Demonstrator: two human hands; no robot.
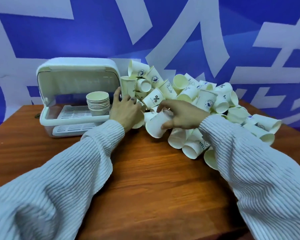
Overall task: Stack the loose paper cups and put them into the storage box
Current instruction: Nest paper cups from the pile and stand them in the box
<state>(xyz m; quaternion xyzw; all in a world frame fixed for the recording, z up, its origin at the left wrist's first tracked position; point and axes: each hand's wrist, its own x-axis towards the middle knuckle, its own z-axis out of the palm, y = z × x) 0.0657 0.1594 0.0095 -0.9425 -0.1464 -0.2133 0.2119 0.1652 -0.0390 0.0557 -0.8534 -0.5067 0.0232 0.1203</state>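
A big heap of loose white paper cups (204,101) covers the table's far right. The white storage box (62,116) stands at the far left with its lid raised, and a stack of cups (98,103) sits on its slotted tray. My right hand (182,115) grips a white cup (156,126) lying on its side at the heap's near edge. My left hand (125,110) reaches to the heap's left edge beside the box, fingers curled around an upright cup (127,85); whether it truly grips the cup is unclear.
The wooden table (145,179) stretches toward me between my two ribbed sleeves. A blue and white patterned wall (93,35) rises right behind the box and the heap. Cups spill toward the table's right edge.
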